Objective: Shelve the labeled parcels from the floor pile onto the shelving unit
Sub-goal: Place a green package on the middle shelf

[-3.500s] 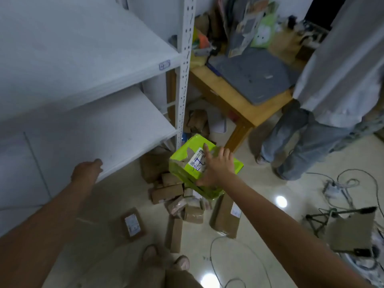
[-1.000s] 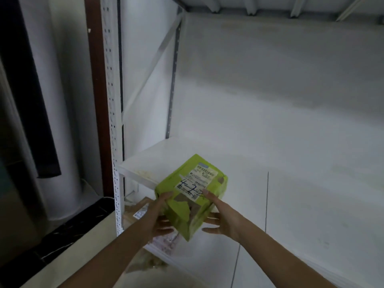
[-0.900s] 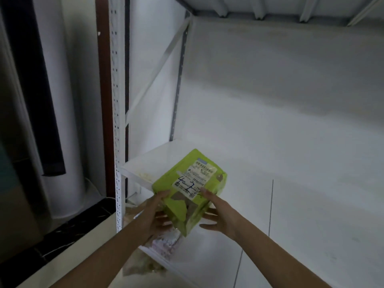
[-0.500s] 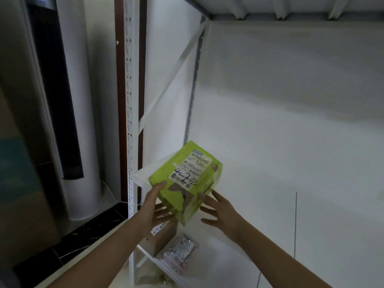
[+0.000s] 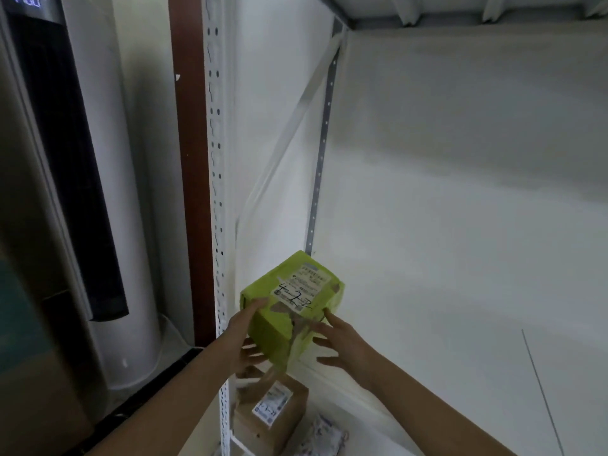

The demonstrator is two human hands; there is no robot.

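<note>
Counting first: two bare hands, one green parcel [image 5: 289, 324], one white label [image 5: 302, 291] stuck on it.

Left hand [image 5: 245, 339] is gripping the parcel's near left corner, thumb lying up along the left face, fingers curling underneath. Right hand [image 5: 340, 342] is pressing against the near right side, fingers straight and spread, index fingertip touching the edge.

Parcel is sitting between the two hands, reaching just past the fingertips, over the front left corner of a white shelf board [image 5: 444, 324]. Cannot tell whether its far end is resting on the board. Its lowest corner is hanging out past the board's front edge, between the two wrists.

Long axis appears to be running away from the hands, rising toward the back left corner of the bay. Labelled face is pointing up and back toward the camera. Handwritten digits are crossing the label's near end, too blurred to read with confidence.

Below the hands, two more parcels are lying on a lower shelf. One brown box [image 5: 279, 422] with one box label [image 5: 271, 404] is sitting under the left wrist. One patterned packet [image 5: 324, 436] is lying just right of it, under the right forearm.

Left of the left hand, one perforated white post [image 5: 215, 192] is standing upright. Beyond it is one tall white appliance [image 5: 131, 225] with a dark front panel.
</note>
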